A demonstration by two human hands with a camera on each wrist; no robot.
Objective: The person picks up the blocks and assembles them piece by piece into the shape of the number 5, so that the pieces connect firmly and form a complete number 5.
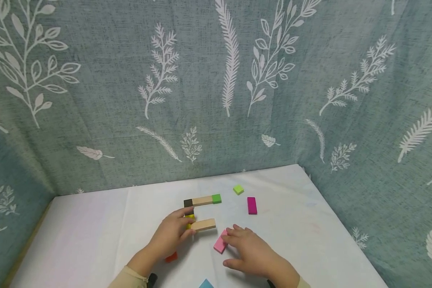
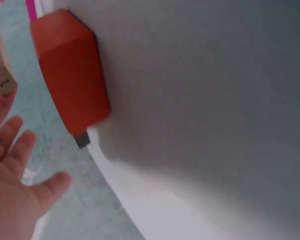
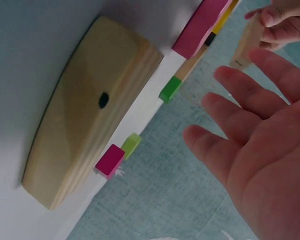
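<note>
My left hand [image 1: 170,233] pinches one end of a plain wooden block [image 1: 204,225] between thumb and fingers; in the right wrist view this block [image 3: 247,41] is seen gripped above the table. Right by that hand runs a line of blocks: yellow [image 1: 190,217], black [image 1: 188,203], plain wood [image 1: 202,201] and green [image 1: 217,198]. The fingers of my right hand [image 1: 253,252] are spread and hold nothing. Beneath their tips lies a pink block [image 1: 220,242]; whether they touch it I cannot tell.
A magenta block [image 1: 252,205] and a lime green one [image 1: 238,189] lie farther back. An orange-red block [image 1: 171,257] is partly behind the left wrist, and a blue one [image 1: 206,284] sits at the near edge. Close to the right wrist camera is a dotted wooden block [image 3: 90,110].
</note>
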